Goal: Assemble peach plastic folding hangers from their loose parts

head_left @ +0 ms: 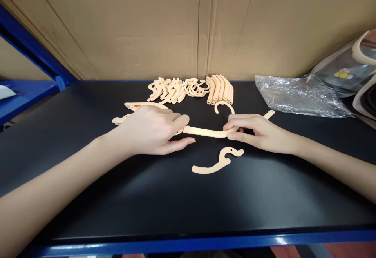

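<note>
**Two hands hold one peach plastic bar**

At the far left, a blue rack frame [29,50] borders the black table [88,179]. The left hand [152,130] curls over one end of a thin peach bar [205,132] with the thumb underneath, apparently to steady it. A flat piece [141,105] peeks out just behind that hand. The bar spans the gap between the hands, low over the table's middle. Behind it, a pile of hooks [173,89] and a stack of curved strips [220,89] sit against the cardboard [132,26], seemingly sorted by kind. A loose hooked piece [219,162] lies just in front of the bar. The right hand [255,130] pinches the bar's other end. Further right lies a crumpled plastic bag [293,95].
</note>
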Demonstrator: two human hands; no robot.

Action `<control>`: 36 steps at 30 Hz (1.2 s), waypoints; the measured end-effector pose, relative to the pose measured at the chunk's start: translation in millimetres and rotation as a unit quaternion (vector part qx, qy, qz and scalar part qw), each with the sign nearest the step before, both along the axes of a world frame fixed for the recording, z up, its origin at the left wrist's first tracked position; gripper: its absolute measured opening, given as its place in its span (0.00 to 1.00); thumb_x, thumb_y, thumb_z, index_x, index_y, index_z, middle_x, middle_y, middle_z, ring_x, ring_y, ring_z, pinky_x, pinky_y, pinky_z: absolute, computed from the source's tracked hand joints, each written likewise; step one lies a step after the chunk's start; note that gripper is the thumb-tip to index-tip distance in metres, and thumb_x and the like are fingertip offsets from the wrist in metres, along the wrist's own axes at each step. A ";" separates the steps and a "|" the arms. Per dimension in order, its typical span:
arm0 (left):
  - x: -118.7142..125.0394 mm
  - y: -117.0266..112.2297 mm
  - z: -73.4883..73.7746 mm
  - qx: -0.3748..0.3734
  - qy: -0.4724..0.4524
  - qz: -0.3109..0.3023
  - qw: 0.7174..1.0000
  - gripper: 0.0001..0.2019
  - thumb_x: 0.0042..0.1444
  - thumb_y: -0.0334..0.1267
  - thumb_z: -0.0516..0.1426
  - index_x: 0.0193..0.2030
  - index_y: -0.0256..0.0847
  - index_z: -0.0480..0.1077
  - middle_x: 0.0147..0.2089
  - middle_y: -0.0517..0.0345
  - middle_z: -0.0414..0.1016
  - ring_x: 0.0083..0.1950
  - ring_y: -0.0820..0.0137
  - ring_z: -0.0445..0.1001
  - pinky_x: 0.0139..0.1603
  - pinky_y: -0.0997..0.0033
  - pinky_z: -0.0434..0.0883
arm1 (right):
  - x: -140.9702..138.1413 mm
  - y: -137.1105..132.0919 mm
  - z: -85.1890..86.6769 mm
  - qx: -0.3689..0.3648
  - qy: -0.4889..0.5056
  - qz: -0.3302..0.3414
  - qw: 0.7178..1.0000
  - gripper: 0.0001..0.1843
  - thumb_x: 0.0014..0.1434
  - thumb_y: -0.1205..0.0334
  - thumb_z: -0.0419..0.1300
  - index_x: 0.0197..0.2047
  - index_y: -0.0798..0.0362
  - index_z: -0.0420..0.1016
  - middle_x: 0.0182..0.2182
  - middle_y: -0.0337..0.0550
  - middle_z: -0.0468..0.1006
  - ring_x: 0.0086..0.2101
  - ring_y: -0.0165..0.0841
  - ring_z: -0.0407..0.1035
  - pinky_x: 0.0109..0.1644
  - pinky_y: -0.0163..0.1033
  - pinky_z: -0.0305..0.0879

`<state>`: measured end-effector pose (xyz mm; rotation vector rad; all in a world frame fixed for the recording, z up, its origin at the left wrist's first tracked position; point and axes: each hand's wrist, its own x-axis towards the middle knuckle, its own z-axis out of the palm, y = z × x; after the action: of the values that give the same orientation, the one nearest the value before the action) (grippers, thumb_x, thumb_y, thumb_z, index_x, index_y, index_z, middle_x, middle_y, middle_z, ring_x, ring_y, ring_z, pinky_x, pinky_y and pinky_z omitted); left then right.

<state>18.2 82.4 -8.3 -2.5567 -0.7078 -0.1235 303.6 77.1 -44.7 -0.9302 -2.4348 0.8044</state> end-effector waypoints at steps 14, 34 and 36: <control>6.7 -1.1 -4.3 -0.139 -0.081 -0.045 0.986 0.13 0.59 0.25 0.44 0.38 0.38 0.68 0.62 0.46 0.61 0.66 0.56 0.55 0.60 0.53 0.63 | 3.3 4.5 -9.3 0.017 0.035 -0.091 0.995 0.19 0.59 0.51 0.62 0.51 0.48 0.72 0.36 0.40 0.71 0.26 0.26 0.59 0.30 0.34 0.61; 11.5 -5.8 -19.4 -0.225 -0.130 -0.044 0.965 0.13 0.64 0.41 0.53 0.52 0.37 0.64 0.58 0.48 0.70 0.50 0.65 0.73 0.47 0.67 0.68 | 1.7 -1.9 -9.6 0.092 -0.036 -0.079 0.992 0.24 0.62 0.48 0.57 0.58 0.46 0.65 0.51 0.47 0.68 0.41 0.36 0.70 0.42 0.43 0.71; 11.9 -6.6 -19.1 -0.221 -0.125 -0.050 0.966 0.12 0.63 0.39 0.54 0.51 0.38 0.64 0.57 0.49 0.70 0.48 0.65 0.73 0.45 0.67 0.68 | 0.8 -3.2 -9.1 0.099 -0.041 -0.082 0.991 0.24 0.62 0.47 0.57 0.59 0.46 0.64 0.52 0.47 0.67 0.44 0.39 0.70 0.45 0.44 0.71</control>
<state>30.1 75.8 -27.4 -3.0421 -0.7689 -0.3645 304.4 73.9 -53.8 -1.0872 -2.4149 0.4671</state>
